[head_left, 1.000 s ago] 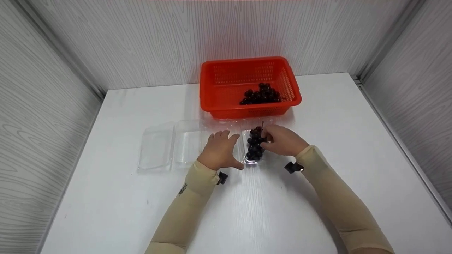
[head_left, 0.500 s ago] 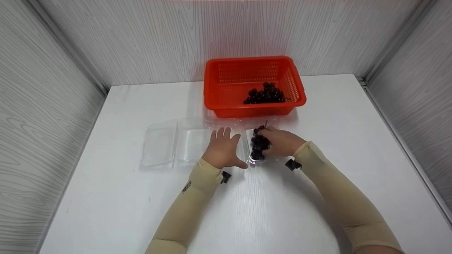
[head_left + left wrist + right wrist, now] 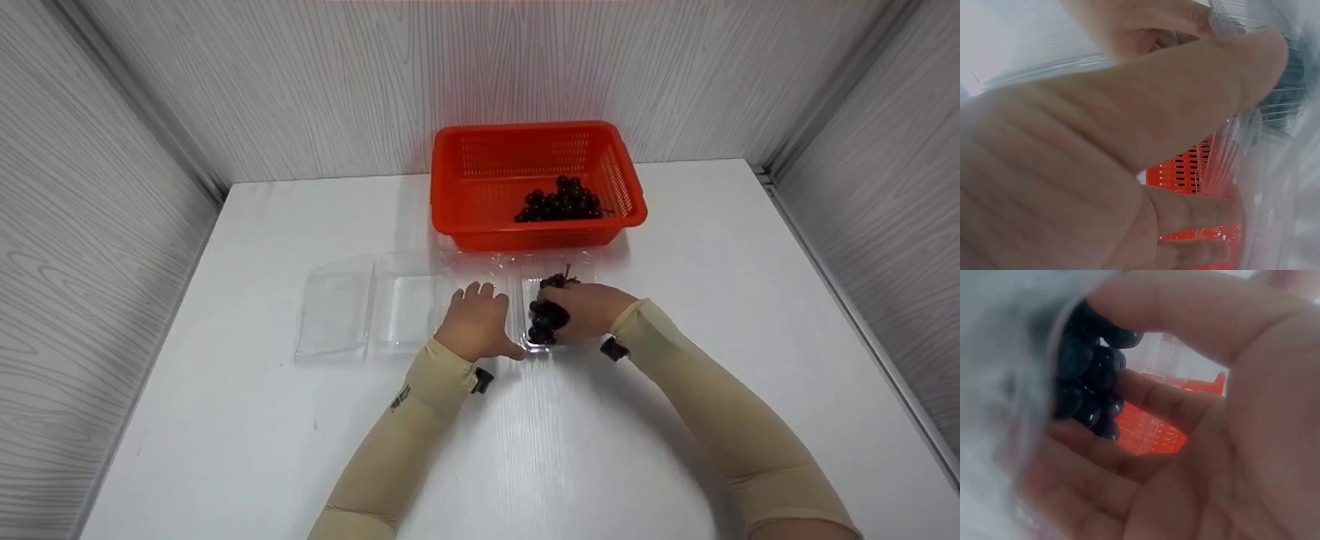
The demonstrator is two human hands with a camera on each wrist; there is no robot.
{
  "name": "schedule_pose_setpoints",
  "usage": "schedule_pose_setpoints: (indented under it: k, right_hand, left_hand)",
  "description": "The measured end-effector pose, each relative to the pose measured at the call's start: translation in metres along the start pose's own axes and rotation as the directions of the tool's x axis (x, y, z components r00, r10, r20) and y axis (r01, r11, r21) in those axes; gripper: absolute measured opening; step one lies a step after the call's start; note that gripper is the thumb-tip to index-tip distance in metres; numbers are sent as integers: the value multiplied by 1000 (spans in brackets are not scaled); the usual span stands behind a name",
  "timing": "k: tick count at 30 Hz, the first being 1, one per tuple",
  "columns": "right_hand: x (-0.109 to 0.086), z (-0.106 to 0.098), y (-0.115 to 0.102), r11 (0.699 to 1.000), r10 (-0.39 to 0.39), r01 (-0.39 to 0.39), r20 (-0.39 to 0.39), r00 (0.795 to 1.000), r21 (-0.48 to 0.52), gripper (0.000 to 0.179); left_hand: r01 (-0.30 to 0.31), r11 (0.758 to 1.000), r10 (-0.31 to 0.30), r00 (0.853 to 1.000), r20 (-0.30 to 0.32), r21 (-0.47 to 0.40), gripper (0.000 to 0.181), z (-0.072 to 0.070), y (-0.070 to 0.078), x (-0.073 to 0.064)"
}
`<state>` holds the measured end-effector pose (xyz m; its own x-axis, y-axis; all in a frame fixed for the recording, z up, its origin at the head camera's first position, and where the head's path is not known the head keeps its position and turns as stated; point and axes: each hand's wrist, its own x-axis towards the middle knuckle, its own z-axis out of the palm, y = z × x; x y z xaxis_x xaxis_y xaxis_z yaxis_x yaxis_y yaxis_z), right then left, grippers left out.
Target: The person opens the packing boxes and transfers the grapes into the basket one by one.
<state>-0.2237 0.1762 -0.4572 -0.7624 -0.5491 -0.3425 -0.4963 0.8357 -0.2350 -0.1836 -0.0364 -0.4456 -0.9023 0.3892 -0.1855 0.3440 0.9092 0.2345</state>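
A bunch of dark grapes (image 3: 546, 321) lies in the right-hand clear plastic clamshell box (image 3: 534, 347), its stem pointing to the back. My right hand (image 3: 592, 309) grips the bunch from the right and hides part of it. In the right wrist view the thumb and fingers curl round the grapes (image 3: 1086, 371). My left hand (image 3: 474, 324) lies over a second clear box to the left, fingers and thumb spread. Its thumb (image 3: 1196, 84) reaches to the near left corner of the grape-filled box.
A red plastic basket (image 3: 480, 238) stands behind the boxes, with more dark grapes (image 3: 562, 202) at its right front. Further clear plastic lids and trays (image 3: 335, 311) lie open at the left. White wood-grain walls (image 3: 360, 82) close off the back and sides.
My right hand has moved from pinching near the stem to gripping more of the bunch, lower and further left over it. The left hand has shifted slightly, still spread.
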Motion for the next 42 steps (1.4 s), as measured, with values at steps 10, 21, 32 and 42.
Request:
schedule_pose_setpoints:
  k: [10, 21, 32, 42]
  right_hand:
    - [7, 11, 4, 996, -35, 34, -18, 999, -77, 55]
    - [9, -2, 24, 987, -117, 107, 81, 990, 118, 51]
    - [8, -4, 26, 980, -122, 119, 9, 992, 159, 41]
    - [8, 0, 31, 980, -118, 131, -93, 989, 150, 27]
  left_hand:
    - [-28, 1000, 28, 1000, -4, 9, 77, 3, -3, 2]
    - [-16, 1000, 16, 1000, 23, -8, 82, 0, -6, 5]
    - [-41, 999, 41, 999, 19, 1, 83, -1, -7, 5]
    - [-44, 999, 44, 998, 37, 0, 85, 2, -4, 5]
